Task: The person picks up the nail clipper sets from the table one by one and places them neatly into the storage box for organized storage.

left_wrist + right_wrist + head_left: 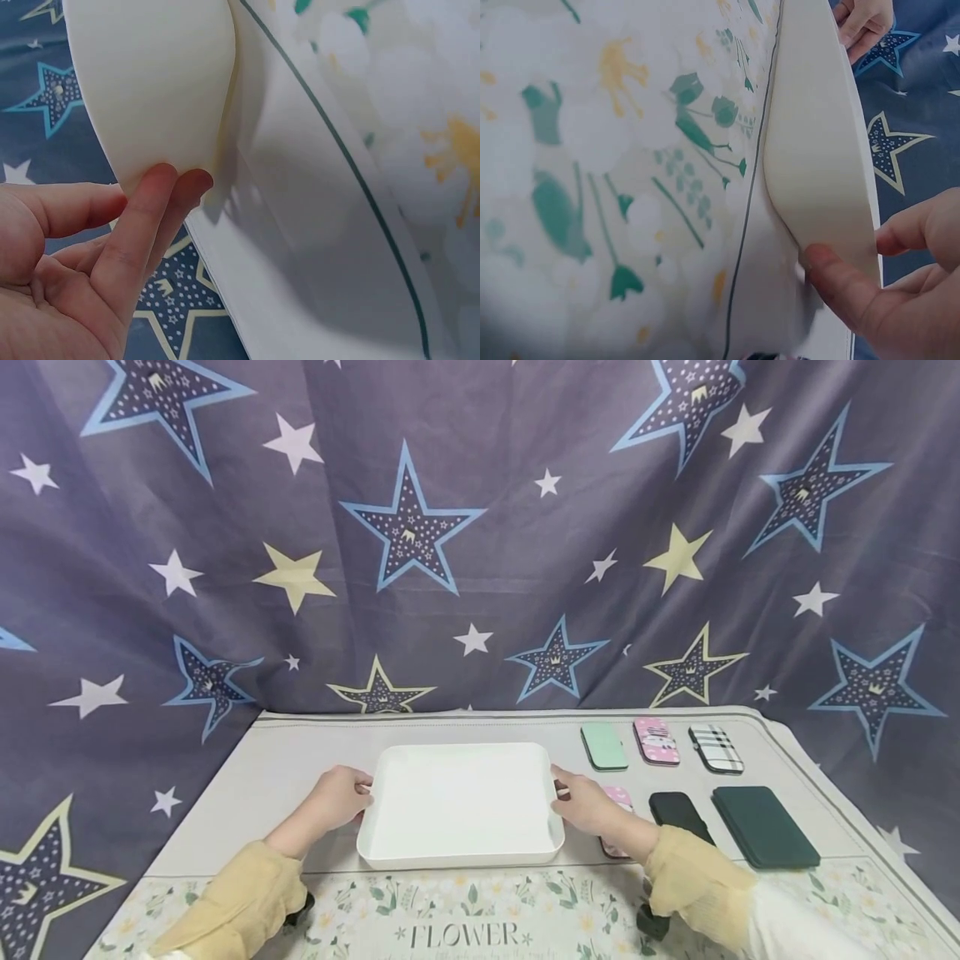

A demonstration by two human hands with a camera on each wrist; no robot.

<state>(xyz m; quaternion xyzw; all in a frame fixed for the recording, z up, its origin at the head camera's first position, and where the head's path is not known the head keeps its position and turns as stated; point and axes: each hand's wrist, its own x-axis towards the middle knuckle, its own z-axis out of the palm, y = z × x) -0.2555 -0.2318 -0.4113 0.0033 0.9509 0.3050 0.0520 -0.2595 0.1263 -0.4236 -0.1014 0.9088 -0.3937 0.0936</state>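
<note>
A white rectangular tray [461,806] with a low rim lies between both hands at the middle of the table. At its left end my left hand [341,797] pinches the rim; in the left wrist view the thumb and fingers [154,191] meet the tray's edge [154,90]. My right hand [588,802] grips the opposite short side. The right wrist view shows that thumb and finger on either side of the tray wall [821,150]. Nothing lies inside the tray. Partly behind the right hand and forearm is a pink patterned case [618,797].
Right of the tray lie a mint case [604,746], a pink patterned case [657,742], a plaid case [717,748], a black case [678,814] and a larger dark green case [765,827]. A floral cloth [465,914] covers the front; a star-patterned curtain [480,527] hangs behind.
</note>
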